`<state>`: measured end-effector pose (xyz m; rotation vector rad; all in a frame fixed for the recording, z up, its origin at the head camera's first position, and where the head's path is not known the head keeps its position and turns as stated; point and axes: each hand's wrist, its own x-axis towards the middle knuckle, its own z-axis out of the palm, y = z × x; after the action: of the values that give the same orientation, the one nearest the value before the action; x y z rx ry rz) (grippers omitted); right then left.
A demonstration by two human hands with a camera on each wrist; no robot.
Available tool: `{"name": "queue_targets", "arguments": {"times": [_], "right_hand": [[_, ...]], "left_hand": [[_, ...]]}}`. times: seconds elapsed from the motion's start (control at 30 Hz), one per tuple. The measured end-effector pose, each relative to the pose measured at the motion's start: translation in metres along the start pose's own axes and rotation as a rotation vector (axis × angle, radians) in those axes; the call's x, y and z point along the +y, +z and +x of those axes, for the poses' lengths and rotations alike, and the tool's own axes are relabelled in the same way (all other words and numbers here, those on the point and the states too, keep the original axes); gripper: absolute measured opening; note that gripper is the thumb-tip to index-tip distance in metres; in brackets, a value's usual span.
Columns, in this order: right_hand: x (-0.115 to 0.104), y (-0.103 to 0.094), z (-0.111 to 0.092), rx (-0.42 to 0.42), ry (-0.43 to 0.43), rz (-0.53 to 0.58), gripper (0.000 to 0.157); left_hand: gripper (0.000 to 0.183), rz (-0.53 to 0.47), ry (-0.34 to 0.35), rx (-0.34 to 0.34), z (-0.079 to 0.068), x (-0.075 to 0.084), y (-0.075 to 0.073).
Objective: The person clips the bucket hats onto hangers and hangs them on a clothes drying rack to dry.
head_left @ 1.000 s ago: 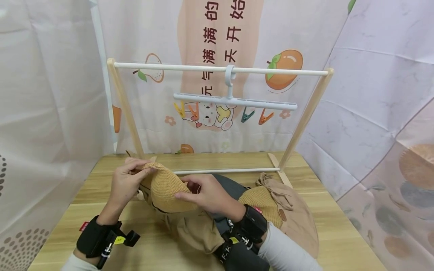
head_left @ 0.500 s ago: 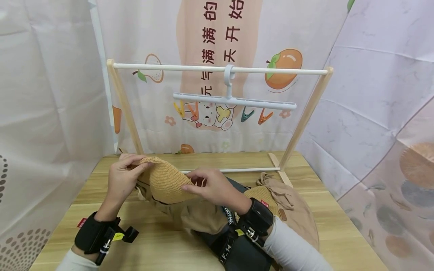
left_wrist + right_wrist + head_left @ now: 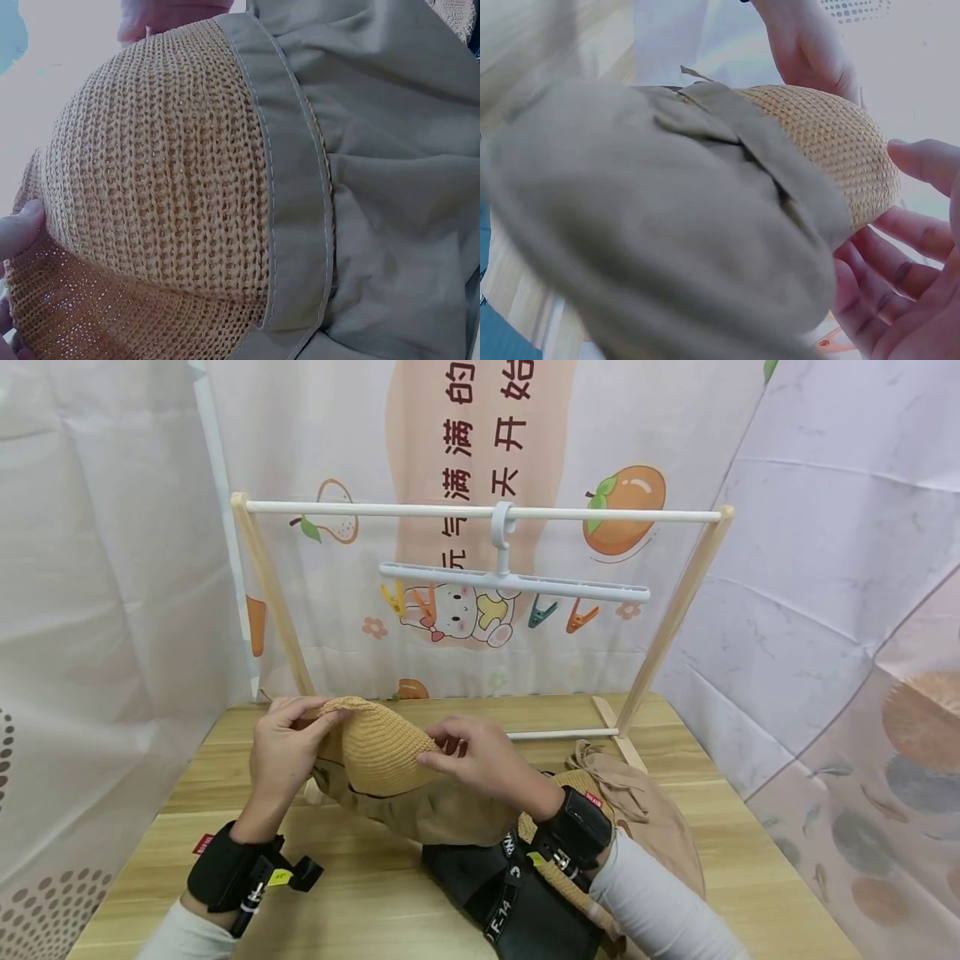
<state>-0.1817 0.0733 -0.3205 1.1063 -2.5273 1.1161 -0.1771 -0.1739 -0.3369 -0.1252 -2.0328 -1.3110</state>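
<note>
Both hands hold a sun hat with a yellow knitted crown (image 3: 386, 747) and a khaki cloth part (image 3: 465, 810), lifted above the table. My left hand (image 3: 281, 752) pinches the knitted edge at the left; its thumb (image 3: 19, 229) lies on the knit in the left wrist view. My right hand (image 3: 487, 760) grips the other side, thumb on the near face. In the right wrist view, its fingers (image 3: 885, 274) pass behind the knit, and the khaki cloth (image 3: 667, 195) hangs in front, blurred. A stitched khaki band (image 3: 289, 195) joins knit and cloth.
A black item with a lettered strap (image 3: 510, 893) lies at the table's front. Another knit-and-tan hat (image 3: 652, 827) lies at the right, partly behind my right arm. Behind stands a wooden rack (image 3: 675, 618) with a pale blue hanger (image 3: 517, 582) carrying several small clips (image 3: 542, 612).
The held hat has risen and shifted slightly right, my right hand moving up with it. More of the black item now shows beneath. Both hands keep their hold.
</note>
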Motion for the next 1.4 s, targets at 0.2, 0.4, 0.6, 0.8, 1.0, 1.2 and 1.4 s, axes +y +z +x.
{"name": "queue_targets", "arguments": {"times": [0.2,0.4,0.6,0.8,1.0,1.2,1.4], "right_hand": [[0.005,-0.002,0.000,0.022,-0.004,0.001,0.018],[0.009,-0.004,0.000,0.048,0.007,-0.021,0.016],[0.010,-0.009,0.000,0.070,0.006,-0.037,0.020],[0.011,-0.015,0.000,0.088,0.010,-0.042,0.019],[0.013,-0.021,0.000,0.088,0.047,-0.012,0.021],[0.015,-0.029,0.000,0.113,0.080,0.028,0.022],[0.016,-0.034,0.002,0.120,0.065,0.015,0.023]], "left_hand": [[0.018,0.009,0.035,0.012,0.000,0.000,0.008],[0.020,-0.063,0.044,-0.003,0.001,-0.002,0.019],[0.020,-0.067,0.048,-0.008,0.002,0.000,0.026],[0.018,-0.094,0.033,-0.027,0.003,0.013,0.029],[0.019,-0.103,0.023,-0.032,0.002,0.020,0.036],[0.017,-0.125,0.035,-0.048,0.003,0.029,0.044],[0.018,-0.146,0.057,-0.054,0.008,0.012,0.053]]}}
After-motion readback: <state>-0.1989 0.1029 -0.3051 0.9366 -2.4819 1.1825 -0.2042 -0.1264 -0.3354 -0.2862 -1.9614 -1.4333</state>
